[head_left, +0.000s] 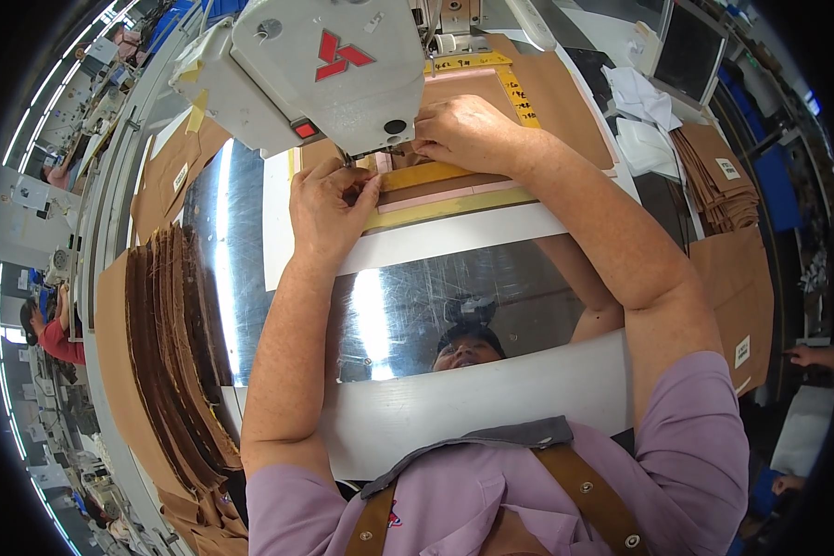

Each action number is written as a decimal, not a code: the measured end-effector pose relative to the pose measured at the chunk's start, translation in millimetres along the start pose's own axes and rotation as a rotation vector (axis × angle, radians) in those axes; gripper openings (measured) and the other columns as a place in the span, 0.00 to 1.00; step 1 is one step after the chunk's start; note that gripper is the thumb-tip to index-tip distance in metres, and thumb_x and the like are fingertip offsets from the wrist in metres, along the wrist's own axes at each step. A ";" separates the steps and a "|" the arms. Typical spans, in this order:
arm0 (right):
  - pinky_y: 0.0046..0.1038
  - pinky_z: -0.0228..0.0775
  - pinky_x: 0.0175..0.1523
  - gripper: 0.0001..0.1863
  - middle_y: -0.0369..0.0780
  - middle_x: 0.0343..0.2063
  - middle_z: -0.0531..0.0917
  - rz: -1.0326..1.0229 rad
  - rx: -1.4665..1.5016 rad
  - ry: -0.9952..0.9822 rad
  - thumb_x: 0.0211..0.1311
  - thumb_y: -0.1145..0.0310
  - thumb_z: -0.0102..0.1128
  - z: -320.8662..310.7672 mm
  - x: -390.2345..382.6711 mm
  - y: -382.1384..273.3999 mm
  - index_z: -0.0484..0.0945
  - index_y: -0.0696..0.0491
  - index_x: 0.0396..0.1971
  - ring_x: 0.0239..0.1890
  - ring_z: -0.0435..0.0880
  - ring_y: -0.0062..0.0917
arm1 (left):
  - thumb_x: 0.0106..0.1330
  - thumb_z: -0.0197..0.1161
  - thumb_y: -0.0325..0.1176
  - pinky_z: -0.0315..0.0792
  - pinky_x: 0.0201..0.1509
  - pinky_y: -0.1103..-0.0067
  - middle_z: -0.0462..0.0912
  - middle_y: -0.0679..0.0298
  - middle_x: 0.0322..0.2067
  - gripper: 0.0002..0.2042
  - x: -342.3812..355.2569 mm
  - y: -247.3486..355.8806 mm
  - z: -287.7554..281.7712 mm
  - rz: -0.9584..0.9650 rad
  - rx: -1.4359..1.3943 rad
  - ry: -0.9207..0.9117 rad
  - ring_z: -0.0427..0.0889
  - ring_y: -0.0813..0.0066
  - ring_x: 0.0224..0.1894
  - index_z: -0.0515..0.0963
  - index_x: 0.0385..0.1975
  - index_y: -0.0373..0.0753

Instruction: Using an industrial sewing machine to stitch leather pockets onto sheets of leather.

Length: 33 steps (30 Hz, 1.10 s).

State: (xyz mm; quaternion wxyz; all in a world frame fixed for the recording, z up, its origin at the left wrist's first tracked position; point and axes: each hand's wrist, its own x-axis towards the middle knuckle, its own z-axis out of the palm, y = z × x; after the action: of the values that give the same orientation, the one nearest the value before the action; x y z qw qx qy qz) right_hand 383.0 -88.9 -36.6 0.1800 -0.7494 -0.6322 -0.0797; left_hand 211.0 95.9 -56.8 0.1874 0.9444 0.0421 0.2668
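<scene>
My left hand [329, 206] is beside the needle area of a white sewing machine [329, 65], its fingers curled and its thumb against them. What they pinch is hidden. Across from it my right hand [473, 134] is bent down, fingertips pressed together on brown fabric [491, 178] beneath the machine head. Between the hands runs a yellow strip [426, 174], part of a flat template with pink and yellow edges. This template lies on a white sheet [454, 236]. Handwritten marks show on its far yellow bar [468, 62].
A thick stack of brown fabric pieces [162, 343] stands at the left. More brown pieces [718, 176] lie at the right, near a crumpled white cloth [639, 97]. A shiny metal plate [408, 315] covers the table in front of me. Other people work at the far left.
</scene>
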 end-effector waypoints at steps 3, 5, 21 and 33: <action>0.35 0.79 0.51 0.08 0.40 0.36 0.87 0.085 0.051 0.047 0.61 0.66 0.65 9.8 -4.7 8.7 0.88 0.52 0.36 0.42 0.87 0.36 | 0.60 0.71 0.37 0.68 0.54 0.70 0.83 0.65 0.25 0.09 1.3 -2.0 1.2 -0.054 -0.083 -0.009 0.80 0.67 0.29 0.89 0.30 0.38; 0.35 0.79 0.50 0.08 0.42 0.35 0.87 0.150 0.167 0.145 0.60 0.66 0.66 15.0 -8.6 15.1 0.87 0.53 0.35 0.42 0.87 0.36 | 0.60 0.72 0.37 0.69 0.50 0.72 0.82 0.65 0.24 0.09 2.3 -1.8 1.7 -0.103 -0.147 -0.015 0.79 0.69 0.26 0.89 0.30 0.37; 0.35 0.78 0.51 0.11 0.42 0.38 0.86 0.020 0.242 0.133 0.61 0.65 0.71 15.2 -11.7 3.9 0.89 0.52 0.41 0.42 0.86 0.36 | 0.66 0.67 0.46 0.65 0.58 0.69 0.86 0.57 0.32 0.17 0.7 8.1 6.7 0.269 0.180 -0.061 0.82 0.62 0.37 0.86 0.51 0.49; 0.38 0.57 0.72 0.23 0.34 0.59 0.79 0.118 0.063 -0.093 0.67 0.43 0.62 2.9 -25.0 -23.0 0.85 0.36 0.56 0.64 0.71 0.29 | 0.60 0.72 0.41 0.68 0.49 0.72 0.89 0.64 0.26 0.11 0.5 8.2 2.7 0.145 0.068 -0.049 0.81 0.69 0.28 0.88 0.39 0.44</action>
State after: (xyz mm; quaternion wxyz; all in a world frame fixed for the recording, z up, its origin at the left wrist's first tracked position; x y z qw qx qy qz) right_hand 355.5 -107.7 -44.0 0.1780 -0.7823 -0.5967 -0.0140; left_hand 212.7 87.5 -55.6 0.1362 0.9570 -0.0218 0.2550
